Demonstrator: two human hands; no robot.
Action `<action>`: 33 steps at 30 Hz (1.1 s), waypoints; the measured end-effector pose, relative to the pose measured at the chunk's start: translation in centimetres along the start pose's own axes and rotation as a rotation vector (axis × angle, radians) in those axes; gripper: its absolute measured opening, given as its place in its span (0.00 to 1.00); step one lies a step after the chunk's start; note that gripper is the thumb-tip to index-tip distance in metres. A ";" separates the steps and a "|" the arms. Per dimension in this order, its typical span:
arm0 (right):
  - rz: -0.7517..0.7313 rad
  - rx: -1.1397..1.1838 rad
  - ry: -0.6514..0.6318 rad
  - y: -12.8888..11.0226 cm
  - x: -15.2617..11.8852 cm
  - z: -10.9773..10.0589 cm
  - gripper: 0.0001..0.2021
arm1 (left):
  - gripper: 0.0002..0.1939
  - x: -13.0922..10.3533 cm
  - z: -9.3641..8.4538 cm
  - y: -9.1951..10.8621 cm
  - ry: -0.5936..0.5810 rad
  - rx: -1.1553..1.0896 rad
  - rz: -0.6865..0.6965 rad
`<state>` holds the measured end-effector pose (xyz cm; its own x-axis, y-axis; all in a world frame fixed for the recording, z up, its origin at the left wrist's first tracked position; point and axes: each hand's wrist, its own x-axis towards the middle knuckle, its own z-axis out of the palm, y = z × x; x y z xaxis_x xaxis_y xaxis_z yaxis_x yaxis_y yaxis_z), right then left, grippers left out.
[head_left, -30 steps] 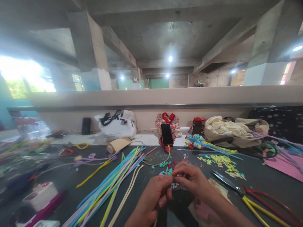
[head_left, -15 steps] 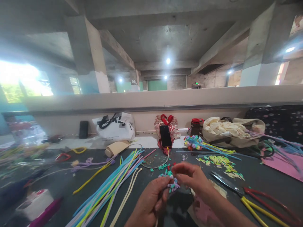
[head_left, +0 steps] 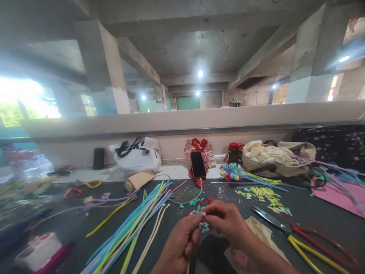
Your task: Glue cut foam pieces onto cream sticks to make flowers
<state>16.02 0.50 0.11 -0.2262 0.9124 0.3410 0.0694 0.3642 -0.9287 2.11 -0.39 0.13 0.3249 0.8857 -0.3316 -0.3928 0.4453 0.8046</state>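
Note:
My left hand point(head_left: 184, 236) is closed, thumb and forefinger pinched together, and a thin cream stem shows below it, like the cream pipe cleaners point(head_left: 152, 234) lying at its left. My right hand point(head_left: 228, 222) meets it fingertip to fingertip, pinching at a tiny pale lilac bit. What lies between the fingers is mostly hidden. Under and behind the hands is a small pile of cut lilac and teal pipe cleaner pieces point(head_left: 204, 227). More teal pieces point(head_left: 196, 201) and some red ones point(head_left: 209, 199) are scattered just beyond.
Long blue, yellow and lilac pipe cleaners point(head_left: 128, 224) lie at left. Scissors point(head_left: 288, 228) with red and yellow handles rest at right, near yellow cut pieces point(head_left: 264, 196). A phone point(head_left: 197, 164) with a cable, a beaded-looking bunch point(head_left: 230, 171), bottle point(head_left: 233, 154) and bags line the back.
My right hand's fingers have come down and closed against my left fingertips. The left hand stays nearly in place. The whole view has shifted slightly.

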 end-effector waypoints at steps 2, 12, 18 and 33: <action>0.005 0.006 -0.005 0.3 0.0 0.0 0.06 | 0.15 0.2 -0.1 -0.1 -0.010 0.017 0.009; 0.102 0.082 0.044 0.5 0.1 0.2 0.06 | 0.20 1.3 -0.7 -1.1 0.019 0.239 0.125; 0.149 0.045 0.046 0.8 0.2 0.4 0.07 | 0.20 1.3 -0.5 -1.2 0.040 0.286 0.153; 0.256 0.137 -0.031 -0.3 0.5 -0.7 0.14 | 0.09 -0.1 -0.2 0.3 -0.010 -0.058 0.014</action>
<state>16.61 0.94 0.65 -0.2479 0.9646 0.0901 -0.0037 0.0921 -0.9957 1.74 -0.33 0.32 0.3278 0.8907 -0.3151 -0.4463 0.4399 0.7793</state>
